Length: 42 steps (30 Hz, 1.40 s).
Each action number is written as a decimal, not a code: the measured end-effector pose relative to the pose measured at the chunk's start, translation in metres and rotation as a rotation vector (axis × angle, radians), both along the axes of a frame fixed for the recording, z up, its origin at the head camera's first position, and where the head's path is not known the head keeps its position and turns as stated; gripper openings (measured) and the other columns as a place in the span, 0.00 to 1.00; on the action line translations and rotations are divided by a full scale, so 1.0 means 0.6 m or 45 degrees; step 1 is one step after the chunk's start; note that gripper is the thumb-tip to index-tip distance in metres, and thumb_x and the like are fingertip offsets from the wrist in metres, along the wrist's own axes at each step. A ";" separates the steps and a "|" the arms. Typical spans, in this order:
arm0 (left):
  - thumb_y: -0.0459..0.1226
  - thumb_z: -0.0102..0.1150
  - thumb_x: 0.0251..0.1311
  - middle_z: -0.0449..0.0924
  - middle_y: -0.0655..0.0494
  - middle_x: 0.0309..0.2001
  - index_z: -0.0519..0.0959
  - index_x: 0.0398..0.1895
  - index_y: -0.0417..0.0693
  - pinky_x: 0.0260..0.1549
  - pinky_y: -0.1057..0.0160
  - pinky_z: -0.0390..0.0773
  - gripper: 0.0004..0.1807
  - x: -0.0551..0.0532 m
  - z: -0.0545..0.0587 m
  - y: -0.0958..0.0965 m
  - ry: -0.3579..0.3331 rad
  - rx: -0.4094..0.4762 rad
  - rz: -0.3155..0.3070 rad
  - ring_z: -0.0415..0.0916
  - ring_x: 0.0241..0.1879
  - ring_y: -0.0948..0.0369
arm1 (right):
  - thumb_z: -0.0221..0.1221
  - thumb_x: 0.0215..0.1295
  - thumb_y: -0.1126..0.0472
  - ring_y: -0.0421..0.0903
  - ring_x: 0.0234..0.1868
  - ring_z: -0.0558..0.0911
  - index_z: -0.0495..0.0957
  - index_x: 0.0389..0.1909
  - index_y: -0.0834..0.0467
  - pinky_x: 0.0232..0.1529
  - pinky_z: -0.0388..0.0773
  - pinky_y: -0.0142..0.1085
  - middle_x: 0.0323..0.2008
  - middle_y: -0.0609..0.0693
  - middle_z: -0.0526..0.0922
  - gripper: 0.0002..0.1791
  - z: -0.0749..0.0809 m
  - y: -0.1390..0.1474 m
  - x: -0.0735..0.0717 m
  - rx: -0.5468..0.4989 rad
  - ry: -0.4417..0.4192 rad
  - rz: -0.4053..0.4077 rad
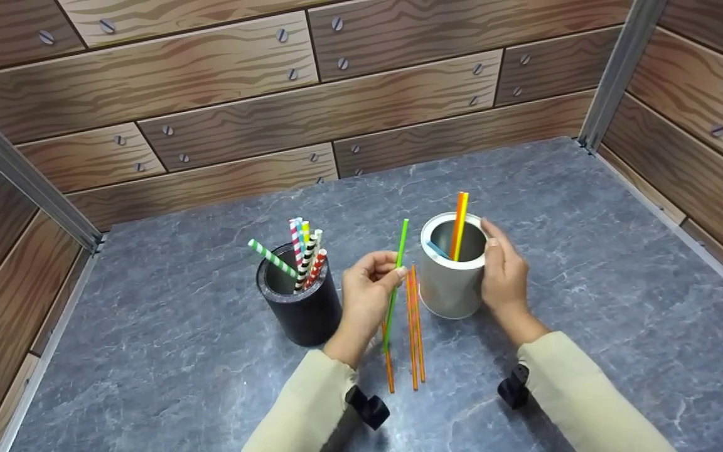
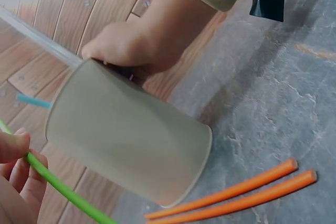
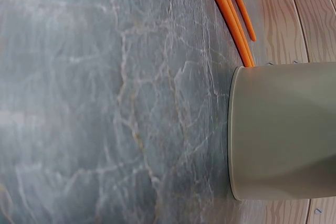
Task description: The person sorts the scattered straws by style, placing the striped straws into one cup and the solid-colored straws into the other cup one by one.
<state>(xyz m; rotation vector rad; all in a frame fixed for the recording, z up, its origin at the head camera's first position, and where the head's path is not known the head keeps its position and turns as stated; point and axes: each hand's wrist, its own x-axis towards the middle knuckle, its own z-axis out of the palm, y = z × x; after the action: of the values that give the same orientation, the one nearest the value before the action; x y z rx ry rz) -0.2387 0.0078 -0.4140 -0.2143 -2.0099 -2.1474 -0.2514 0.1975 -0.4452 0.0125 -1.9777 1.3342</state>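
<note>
My left hand (image 1: 368, 295) pinches a green straw (image 1: 402, 240) between thumb and fingers, holding it steeply tilted over the middle of the table. To its right stands a white can (image 1: 451, 290), gripped at its right side near the rim by my right hand (image 1: 506, 279). An orange straw (image 1: 459, 216), a yellow straw (image 1: 463, 216) and a blue straw (image 1: 438, 249) lean inside the can. Three orange straws (image 1: 413, 351) lie on the table between the hands, partly overlapped by the green one. In the left wrist view the green straw (image 2: 63, 188) passes in front of the can (image 2: 131, 135).
Left of my left hand is a black cup (image 1: 305, 320) with several striped paper straws (image 1: 299, 251) in it, a green-striped one leaning left. The grey marbled tabletop (image 1: 167, 351) is bounded by wood-patterned walls (image 1: 242, 125) with metal corner posts (image 1: 615, 75).
</note>
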 end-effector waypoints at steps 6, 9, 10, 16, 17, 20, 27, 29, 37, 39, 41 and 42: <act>0.22 0.62 0.45 0.80 0.39 0.26 0.79 0.35 0.29 0.27 0.72 0.77 0.10 0.003 0.017 0.000 0.096 -0.023 -0.032 0.74 0.24 0.67 | 0.42 0.66 0.67 0.51 0.56 0.74 0.74 0.54 0.66 0.56 0.64 0.21 0.53 0.60 0.78 0.20 -0.001 0.000 0.001 0.002 0.000 -0.001; 0.21 0.62 0.46 0.80 0.39 0.26 0.78 0.35 0.29 0.26 0.72 0.76 0.10 0.005 0.024 -0.001 0.143 -0.039 -0.034 0.73 0.23 0.67 | 0.42 0.66 0.67 0.51 0.56 0.75 0.74 0.54 0.66 0.56 0.64 0.21 0.53 0.60 0.78 0.20 -0.001 0.000 0.002 0.007 0.004 -0.004; 0.21 0.62 0.46 0.80 0.40 0.26 0.78 0.35 0.29 0.26 0.73 0.75 0.10 0.005 0.027 -0.001 0.158 -0.046 -0.031 0.73 0.24 0.68 | 0.42 0.66 0.67 0.51 0.56 0.75 0.74 0.54 0.66 0.56 0.65 0.21 0.53 0.60 0.78 0.20 -0.001 0.001 0.002 0.009 0.004 -0.006; 0.22 0.62 0.46 0.79 0.40 0.26 0.78 0.34 0.30 0.25 0.74 0.73 0.09 0.006 0.041 -0.002 0.251 -0.060 -0.011 0.72 0.24 0.69 | 0.42 0.66 0.67 0.51 0.56 0.75 0.74 0.54 0.66 0.56 0.65 0.22 0.53 0.60 0.78 0.20 -0.003 0.001 0.001 0.016 -0.002 -0.013; 0.22 0.62 0.46 0.79 0.40 0.26 0.78 0.34 0.30 0.25 0.74 0.72 0.09 0.005 0.044 -0.001 0.263 -0.055 -0.010 0.72 0.24 0.69 | 0.42 0.66 0.67 0.51 0.56 0.75 0.74 0.54 0.66 0.56 0.65 0.22 0.53 0.60 0.78 0.20 -0.003 0.001 0.001 0.015 -0.002 -0.012; 0.22 0.62 0.46 0.78 0.39 0.25 0.78 0.34 0.30 0.24 0.74 0.72 0.09 0.005 0.052 0.000 0.291 -0.043 -0.002 0.71 0.24 0.68 | 0.42 0.66 0.67 0.51 0.56 0.74 0.74 0.54 0.66 0.57 0.66 0.23 0.53 0.60 0.78 0.20 -0.003 0.001 0.000 0.006 -0.006 -0.008; 0.23 0.62 0.47 0.79 0.41 0.24 0.78 0.34 0.30 0.24 0.72 0.72 0.09 0.007 0.078 0.002 0.352 -0.025 -0.009 0.71 0.24 0.68 | 0.42 0.66 0.67 0.50 0.56 0.74 0.74 0.54 0.66 0.57 0.66 0.23 0.53 0.60 0.78 0.20 -0.003 0.000 0.000 -0.009 -0.010 -0.005; 0.23 0.62 0.47 0.79 0.41 0.25 0.78 0.34 0.31 0.25 0.72 0.73 0.09 0.006 0.086 0.004 0.365 -0.030 -0.013 0.72 0.24 0.67 | 0.43 0.66 0.68 0.51 0.56 0.74 0.74 0.54 0.66 0.57 0.66 0.24 0.53 0.60 0.78 0.19 -0.002 -0.001 0.000 -0.015 -0.010 0.000; 0.23 0.61 0.49 0.79 0.42 0.26 0.77 0.34 0.31 0.26 0.69 0.75 0.08 0.006 0.131 0.016 0.456 -0.042 -0.007 0.72 0.25 0.66 | 0.43 0.65 0.68 0.52 0.56 0.75 0.74 0.53 0.67 0.57 0.65 0.22 0.52 0.61 0.78 0.19 -0.002 -0.001 -0.001 -0.010 0.010 0.008; 0.23 0.60 0.49 0.78 0.42 0.26 0.76 0.34 0.31 0.27 0.69 0.76 0.08 0.007 0.145 0.022 0.496 -0.042 -0.004 0.72 0.25 0.66 | 0.43 0.65 0.68 0.51 0.56 0.75 0.74 0.53 0.67 0.56 0.65 0.21 0.52 0.61 0.78 0.19 -0.001 -0.001 -0.001 -0.005 0.012 0.004; 0.23 0.59 0.51 0.78 0.42 0.26 0.75 0.35 0.31 0.27 0.68 0.76 0.07 0.008 0.158 0.028 0.528 -0.034 -0.004 0.72 0.26 0.65 | 0.43 0.65 0.68 0.51 0.56 0.75 0.74 0.54 0.67 0.57 0.64 0.21 0.52 0.61 0.78 0.20 0.000 -0.001 -0.001 0.000 0.008 0.001; 0.23 0.59 0.52 0.77 0.42 0.26 0.75 0.35 0.31 0.28 0.68 0.76 0.07 0.008 0.163 0.030 0.540 -0.029 -0.002 0.72 0.26 0.65 | 0.43 0.65 0.67 0.51 0.56 0.75 0.74 0.54 0.67 0.57 0.64 0.21 0.53 0.61 0.78 0.20 0.000 -0.001 -0.001 0.000 0.004 -0.001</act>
<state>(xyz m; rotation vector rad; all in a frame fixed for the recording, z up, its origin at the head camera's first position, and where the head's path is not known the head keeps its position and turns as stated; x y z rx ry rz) -0.2338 0.0260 -0.3164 -0.6173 -1.7864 -1.8808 -0.2517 0.1969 -0.4449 0.0140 -1.9745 1.3334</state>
